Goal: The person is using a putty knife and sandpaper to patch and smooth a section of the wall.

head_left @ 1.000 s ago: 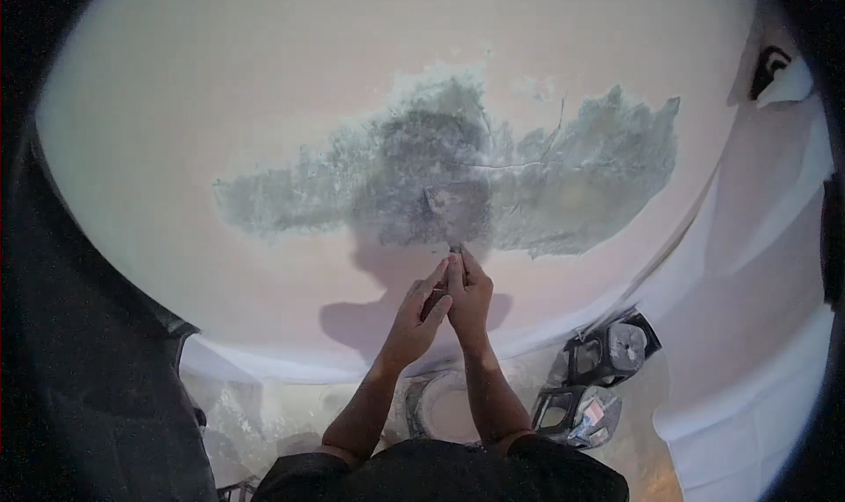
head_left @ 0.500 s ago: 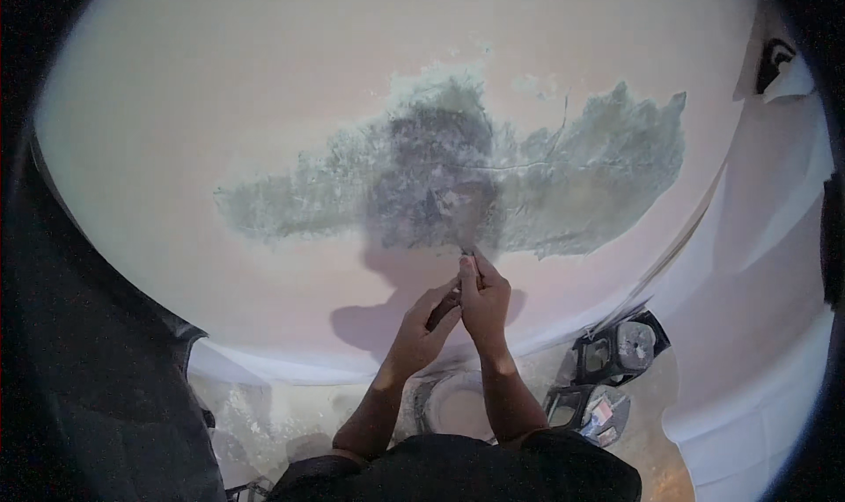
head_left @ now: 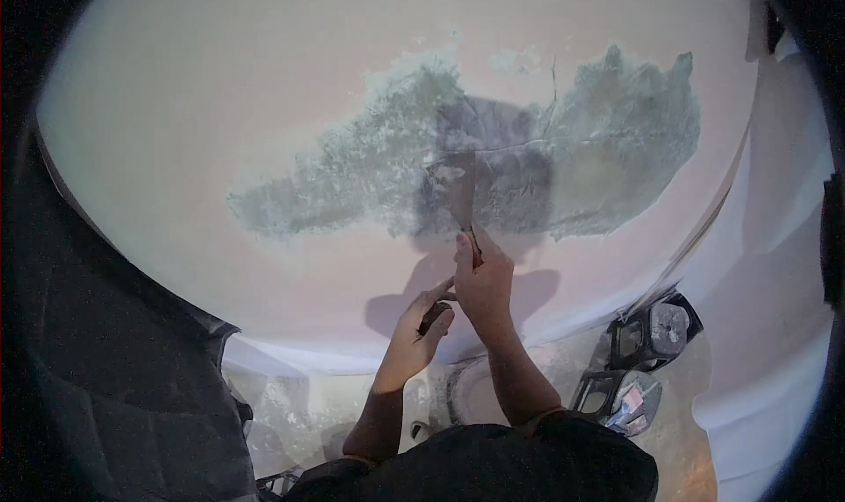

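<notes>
My right hand [head_left: 484, 282] grips a putty knife [head_left: 459, 190], its broad blade angled up over the rough grey patch [head_left: 625, 150] on the large pale pink surface [head_left: 264, 80]. A thin crack runs across the patch, and my head's shadow falls around the blade. Just below and left of it, my left hand [head_left: 418, 330] has its fingers curled round a small dark object that I cannot make out, its fingertips close by the right hand.
Dusty black stools [head_left: 634, 344] stand at lower right, with small items on one. A round tub [head_left: 475, 396] sits on the spattered floor [head_left: 282, 405] under my arms. Dark sheeting [head_left: 132, 370] hangs at left, white sheeting [head_left: 757, 308] at right.
The view has shifted. My right hand and the putty knife have moved up and slightly right, the blade higher on the patch. My left hand now sits a little lower relative to the right.
</notes>
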Action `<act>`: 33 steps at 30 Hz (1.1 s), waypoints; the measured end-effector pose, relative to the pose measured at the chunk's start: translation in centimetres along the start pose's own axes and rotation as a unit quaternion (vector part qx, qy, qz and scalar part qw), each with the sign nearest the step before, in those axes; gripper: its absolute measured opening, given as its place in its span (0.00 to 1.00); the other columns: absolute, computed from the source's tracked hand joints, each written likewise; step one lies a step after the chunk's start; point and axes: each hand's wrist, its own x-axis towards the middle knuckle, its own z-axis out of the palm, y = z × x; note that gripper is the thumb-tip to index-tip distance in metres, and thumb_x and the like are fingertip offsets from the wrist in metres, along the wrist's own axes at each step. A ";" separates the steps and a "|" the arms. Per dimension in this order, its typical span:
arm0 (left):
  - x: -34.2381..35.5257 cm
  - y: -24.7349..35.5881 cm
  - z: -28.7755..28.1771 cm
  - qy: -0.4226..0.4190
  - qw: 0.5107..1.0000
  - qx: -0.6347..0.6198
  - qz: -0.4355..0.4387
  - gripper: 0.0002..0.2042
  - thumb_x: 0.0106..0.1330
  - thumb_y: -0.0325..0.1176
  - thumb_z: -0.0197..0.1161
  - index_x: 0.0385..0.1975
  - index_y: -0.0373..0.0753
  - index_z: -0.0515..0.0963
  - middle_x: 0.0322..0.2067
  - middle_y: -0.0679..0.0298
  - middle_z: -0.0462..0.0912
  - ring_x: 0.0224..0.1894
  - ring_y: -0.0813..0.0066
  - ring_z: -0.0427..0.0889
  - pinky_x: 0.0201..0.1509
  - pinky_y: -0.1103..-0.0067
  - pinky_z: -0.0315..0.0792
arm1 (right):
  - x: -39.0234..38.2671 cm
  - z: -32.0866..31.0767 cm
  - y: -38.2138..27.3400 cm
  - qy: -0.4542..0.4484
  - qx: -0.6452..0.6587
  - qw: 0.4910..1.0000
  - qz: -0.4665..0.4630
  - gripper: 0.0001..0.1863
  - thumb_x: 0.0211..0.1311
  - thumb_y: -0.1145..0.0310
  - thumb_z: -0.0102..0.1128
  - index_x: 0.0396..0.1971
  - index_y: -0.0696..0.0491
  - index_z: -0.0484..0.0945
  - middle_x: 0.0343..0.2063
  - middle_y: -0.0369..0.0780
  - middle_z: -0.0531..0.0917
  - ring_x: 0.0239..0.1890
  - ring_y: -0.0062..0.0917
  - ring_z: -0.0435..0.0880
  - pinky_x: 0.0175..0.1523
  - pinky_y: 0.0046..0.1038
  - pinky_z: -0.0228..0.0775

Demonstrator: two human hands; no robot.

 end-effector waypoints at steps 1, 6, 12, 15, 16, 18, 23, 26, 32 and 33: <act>-0.2 -0.1 0.0 0.000 1.000 -0.007 0.001 0.20 0.71 0.25 0.53 0.63 0.33 0.65 0.45 0.63 0.75 0.36 0.82 0.72 0.40 0.84 0.69 | 0.1 0.0 -0.3 0.000 0.001 1.000 0.002 0.10 0.67 0.67 0.52 0.33 0.60 0.76 0.18 0.43 0.77 0.21 0.29 0.76 0.28 0.30 0.66; -0.6 0.4 -0.1 -0.013 1.000 0.007 0.008 0.18 0.71 0.24 0.53 0.59 0.33 0.68 0.45 0.63 0.76 0.35 0.83 0.72 0.39 0.84 0.69 | -0.3 -0.3 -0.6 0.037 -0.016 0.999 -0.032 0.10 0.67 0.68 0.54 0.35 0.61 0.77 0.20 0.46 0.78 0.21 0.31 0.78 0.28 0.32 0.67; -0.3 -0.2 0.0 -0.016 1.000 0.008 -0.007 0.16 0.71 0.26 0.54 0.57 0.34 0.69 0.44 0.63 0.77 0.35 0.83 0.72 0.39 0.84 0.69 | 0.0 -0.7 -0.8 0.017 -0.018 0.999 -0.030 0.18 0.66 0.70 0.53 0.50 0.69 0.73 0.18 0.48 0.76 0.20 0.34 0.76 0.27 0.32 0.67; -0.4 -0.3 0.1 -0.018 1.000 0.001 -0.003 0.16 0.71 0.26 0.54 0.57 0.34 0.69 0.44 0.63 0.77 0.35 0.83 0.72 0.39 0.84 0.70 | 0.3 -0.7 -0.7 0.036 -0.034 0.998 -0.036 0.18 0.66 0.71 0.53 0.49 0.69 0.74 0.19 0.48 0.76 0.21 0.35 0.77 0.27 0.33 0.68; -0.5 -0.4 0.2 -0.018 1.000 -0.004 -0.005 0.16 0.71 0.26 0.54 0.57 0.34 0.69 0.44 0.64 0.77 0.35 0.83 0.72 0.39 0.83 0.70 | 0.4 -0.7 -0.8 0.034 -0.033 0.998 -0.035 0.18 0.66 0.71 0.53 0.49 0.69 0.74 0.19 0.48 0.76 0.21 0.35 0.77 0.27 0.33 0.68; 0.0 0.1 0.5 -0.016 1.000 -0.011 -0.010 0.16 0.71 0.26 0.54 0.57 0.34 0.69 0.43 0.64 0.77 0.35 0.83 0.72 0.39 0.83 0.70 | 0.4 -0.7 -1.0 0.034 -0.039 0.998 -0.020 0.15 0.66 0.69 0.54 0.45 0.64 0.77 0.20 0.50 0.77 0.21 0.38 0.77 0.29 0.35 0.66; -0.6 -0.3 0.5 -0.019 1.000 -0.022 -0.008 0.15 0.71 0.27 0.54 0.57 0.34 0.69 0.43 0.64 0.78 0.35 0.83 0.72 0.38 0.84 0.69 | 0.4 -1.1 -0.9 0.025 -0.048 0.998 -0.039 0.16 0.67 0.70 0.54 0.47 0.66 0.75 0.20 0.51 0.77 0.21 0.37 0.77 0.27 0.34 0.66; -0.6 -0.4 0.1 -0.022 1.000 -0.014 -0.008 0.15 0.71 0.28 0.54 0.56 0.34 0.70 0.42 0.64 0.78 0.35 0.82 0.72 0.38 0.84 0.69 | 0.0 -1.3 -0.9 0.011 -0.045 0.999 -0.019 0.15 0.67 0.70 0.54 0.46 0.65 0.76 0.20 0.50 0.77 0.21 0.38 0.77 0.27 0.35 0.66; -0.9 0.1 0.1 -0.024 1.000 -0.006 -0.008 0.14 0.71 0.27 0.53 0.56 0.34 0.70 0.41 0.64 0.78 0.32 0.82 0.72 0.36 0.84 0.69 | -0.1 -0.8 -0.1 0.014 -0.045 0.998 -0.050 0.13 0.67 0.71 0.51 0.46 0.64 0.75 0.20 0.50 0.75 0.23 0.43 0.77 0.28 0.39 0.67; -1.2 0.2 0.2 -0.019 1.000 -0.022 -0.001 0.14 0.71 0.27 0.53 0.56 0.34 0.70 0.40 0.65 0.78 0.32 0.83 0.72 0.36 0.84 0.68 | -0.1 -1.1 0.2 -0.004 -0.060 0.997 -0.046 0.13 0.67 0.72 0.51 0.46 0.64 0.75 0.20 0.50 0.75 0.23 0.44 0.77 0.28 0.39 0.66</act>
